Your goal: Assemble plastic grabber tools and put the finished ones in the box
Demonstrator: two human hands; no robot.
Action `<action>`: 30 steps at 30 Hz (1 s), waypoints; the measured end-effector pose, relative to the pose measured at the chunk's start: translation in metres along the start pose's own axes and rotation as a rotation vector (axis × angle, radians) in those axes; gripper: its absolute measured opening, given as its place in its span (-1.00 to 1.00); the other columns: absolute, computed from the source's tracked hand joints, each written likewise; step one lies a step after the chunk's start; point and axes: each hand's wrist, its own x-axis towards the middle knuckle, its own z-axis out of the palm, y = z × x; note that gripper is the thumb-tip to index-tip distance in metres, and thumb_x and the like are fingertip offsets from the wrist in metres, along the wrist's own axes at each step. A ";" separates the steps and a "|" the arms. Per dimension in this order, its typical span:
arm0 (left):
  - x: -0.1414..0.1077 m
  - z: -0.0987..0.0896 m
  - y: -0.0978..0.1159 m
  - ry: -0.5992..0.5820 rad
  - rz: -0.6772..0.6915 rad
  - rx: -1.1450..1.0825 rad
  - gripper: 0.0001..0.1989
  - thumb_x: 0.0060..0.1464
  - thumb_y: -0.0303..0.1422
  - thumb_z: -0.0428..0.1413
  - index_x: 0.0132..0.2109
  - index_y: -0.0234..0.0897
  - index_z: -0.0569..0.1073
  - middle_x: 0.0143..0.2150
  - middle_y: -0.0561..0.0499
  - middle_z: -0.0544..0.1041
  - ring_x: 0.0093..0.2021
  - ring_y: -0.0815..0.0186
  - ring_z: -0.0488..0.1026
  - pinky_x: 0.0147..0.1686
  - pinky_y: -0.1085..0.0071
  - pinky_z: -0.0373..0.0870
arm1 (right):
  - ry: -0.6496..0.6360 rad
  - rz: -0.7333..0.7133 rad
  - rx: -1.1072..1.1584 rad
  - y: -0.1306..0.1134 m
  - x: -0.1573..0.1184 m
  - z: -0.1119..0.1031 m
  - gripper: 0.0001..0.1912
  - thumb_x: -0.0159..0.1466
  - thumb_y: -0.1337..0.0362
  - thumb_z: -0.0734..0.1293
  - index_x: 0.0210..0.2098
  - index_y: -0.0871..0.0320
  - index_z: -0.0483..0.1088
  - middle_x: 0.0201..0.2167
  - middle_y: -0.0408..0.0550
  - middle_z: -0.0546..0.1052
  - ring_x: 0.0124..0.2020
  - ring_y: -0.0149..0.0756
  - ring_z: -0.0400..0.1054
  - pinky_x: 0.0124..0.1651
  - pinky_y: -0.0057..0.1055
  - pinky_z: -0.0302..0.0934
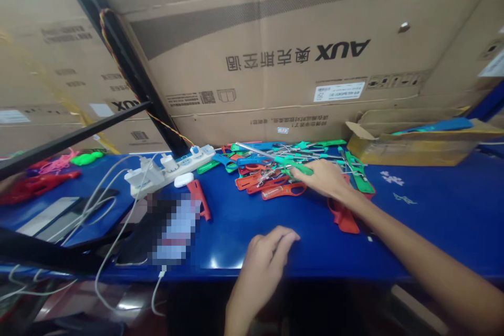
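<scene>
My right hand [325,181] is closed around the green handle of a stick lighter [302,169], whose long metal tube points up and to the left. It is over a pile of lighter parts [255,176]: orange, green and blue plastic casings with thin metal rods among them. Below my right wrist lies a red casing [346,219]. My left hand [265,260] rests at the front edge of the blue table [236,241], fingers loosely stretched to the right and holding nothing that shows.
A white power strip [192,160] with plugs and cables stands left of the pile. Near it lie a phone [177,233] on a cable and a red piece [200,199]. An open cardboard box [409,149] is at the back right. Large cartons [275,21] wall off the back.
</scene>
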 end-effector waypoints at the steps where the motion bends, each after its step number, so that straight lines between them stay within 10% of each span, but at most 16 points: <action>1: 0.000 0.000 -0.001 0.005 -0.004 -0.021 -0.64 0.40 -0.13 -0.07 -0.11 -0.13 0.59 -0.55 0.16 0.30 -0.51 0.42 0.26 -0.42 0.49 0.13 | -0.001 0.001 0.002 0.001 0.000 0.002 -0.40 0.29 -0.17 0.14 -0.70 0.10 0.17 -0.69 -0.13 0.24 -0.60 -0.37 -0.01 -0.45 -0.35 -0.19; 30: 0.000 0.001 -0.001 0.016 0.007 -0.034 -0.60 0.40 -0.12 -0.08 -0.03 -0.21 0.59 -0.55 0.15 0.26 -0.51 0.41 0.23 -0.45 0.48 0.10 | 0.071 -0.006 -0.006 0.004 -0.001 -0.002 -0.58 0.25 0.05 0.16 -0.64 0.12 0.30 -0.61 -0.03 0.43 -0.53 -0.30 0.19 -0.42 -0.34 -0.17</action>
